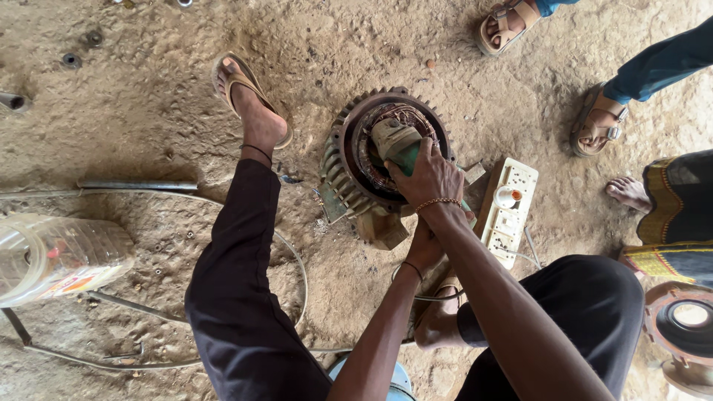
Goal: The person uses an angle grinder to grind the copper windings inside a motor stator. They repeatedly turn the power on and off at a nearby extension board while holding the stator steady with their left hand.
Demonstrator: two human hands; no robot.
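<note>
- Two forearms reach down from the bottom edge, closest to the camera, between the person's dark-trousered legs; one leg stretches up-left to a foot in a tan flip-flop (249,96).
- Dirt floor (148,104) fills the whole view, sandy and scuffed, with open ground at upper left and upper centre.
- Round motor housing (349,174), rusty and finned on its outside, lies on the floor at centre with its open bore facing up and copper windings showing inside.
- Large clear plastic bottle (59,256) lies on its side at the left edge, well apart from the housing; thin metal rods and a curved cable run beside it.
- White power strip (509,212) lies just right of the housing, close to the right forearm.
- Round metal motor part (683,327) sits at the lower right edge.
- Other people's sandalled feet (601,122) stand at upper right, crowding that side.
- Right hand (431,178), with a bead bracelet at the wrist, is clamped over a green power tool (397,145) that sits in the housing's bore.
- Left hand (425,249) lies lower, under the right wrist; its fingers are hidden, so its grip cannot be told.
</note>
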